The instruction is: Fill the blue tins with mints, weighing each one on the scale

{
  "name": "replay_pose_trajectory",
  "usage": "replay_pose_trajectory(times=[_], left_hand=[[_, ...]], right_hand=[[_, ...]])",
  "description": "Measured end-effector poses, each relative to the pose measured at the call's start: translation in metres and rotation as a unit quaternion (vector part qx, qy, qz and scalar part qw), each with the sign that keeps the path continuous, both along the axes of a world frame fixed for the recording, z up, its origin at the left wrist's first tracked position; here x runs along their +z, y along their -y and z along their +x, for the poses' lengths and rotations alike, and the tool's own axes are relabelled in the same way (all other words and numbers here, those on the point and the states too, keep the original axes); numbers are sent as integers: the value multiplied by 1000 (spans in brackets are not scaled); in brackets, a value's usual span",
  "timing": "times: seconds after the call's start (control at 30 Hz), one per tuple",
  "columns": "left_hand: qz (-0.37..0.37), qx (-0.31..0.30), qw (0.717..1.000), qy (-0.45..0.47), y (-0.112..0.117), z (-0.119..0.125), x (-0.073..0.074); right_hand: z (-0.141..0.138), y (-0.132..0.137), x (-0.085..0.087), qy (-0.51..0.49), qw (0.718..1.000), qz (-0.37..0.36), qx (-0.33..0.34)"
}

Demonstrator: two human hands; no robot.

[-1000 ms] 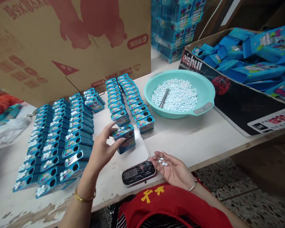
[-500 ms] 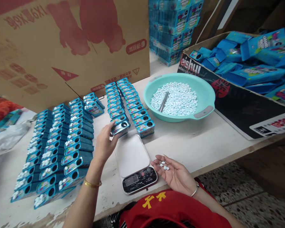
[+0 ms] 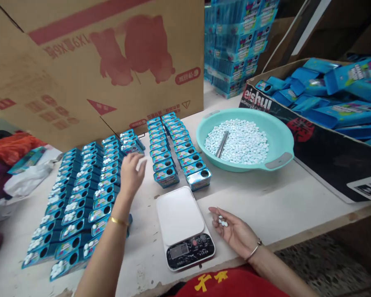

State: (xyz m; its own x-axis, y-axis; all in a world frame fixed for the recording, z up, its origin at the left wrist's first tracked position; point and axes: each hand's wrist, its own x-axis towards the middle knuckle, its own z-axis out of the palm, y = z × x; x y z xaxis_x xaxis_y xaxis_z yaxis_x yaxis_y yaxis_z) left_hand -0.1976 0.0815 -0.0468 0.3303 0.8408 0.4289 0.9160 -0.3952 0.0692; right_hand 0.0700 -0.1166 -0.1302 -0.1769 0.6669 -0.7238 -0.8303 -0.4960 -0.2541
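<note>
My left hand (image 3: 132, 173) hovers open, fingers spread and holding nothing, right over the rows of filled tins (image 3: 80, 198) packed together on the desk (image 3: 266, 202). Just to its right stand two more rows of tins (image 3: 173, 144), their round holes dark. My right hand (image 3: 235, 231) rests palm up on the desk near my body, loosely cupped around a few white pills (image 3: 223, 222). Between my two hands sits the scale (image 3: 184, 227), its white plate bare. Beyond my right hand is the teal basin (image 3: 281, 136), full of pills with a metal scoop (image 3: 221, 144) lying in them.
</note>
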Motion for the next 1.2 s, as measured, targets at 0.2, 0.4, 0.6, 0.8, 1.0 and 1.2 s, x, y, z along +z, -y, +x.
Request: replay_pose_trajectory(times=[0.2, 0.4, 0.6, 0.8, 1.0, 1.2], left_hand=[[-43, 106, 988, -109, -88, -36, 7], [-57, 47, 985, -157, -110, -42, 5], [-83, 0, 978, -193, -60, -54, 50], [-156, -117, 965, -174, 67, -47, 90], [-245, -144, 931, -228, 142, -18, 66], [-189, -161, 953, -175, 163, -21, 62]], right_hand=[[-12, -17, -2, 107, 989, 58, 82], [-28, -26, 0, 158, 964, 137, 165], [-69, -27, 4, 150, 953, 157, 211], [-103, -19, 8, 120, 954, 155, 228], [-108, 0, 5, 86, 969, 147, 177], [-96, 12, 2, 76, 984, 125, 99]])
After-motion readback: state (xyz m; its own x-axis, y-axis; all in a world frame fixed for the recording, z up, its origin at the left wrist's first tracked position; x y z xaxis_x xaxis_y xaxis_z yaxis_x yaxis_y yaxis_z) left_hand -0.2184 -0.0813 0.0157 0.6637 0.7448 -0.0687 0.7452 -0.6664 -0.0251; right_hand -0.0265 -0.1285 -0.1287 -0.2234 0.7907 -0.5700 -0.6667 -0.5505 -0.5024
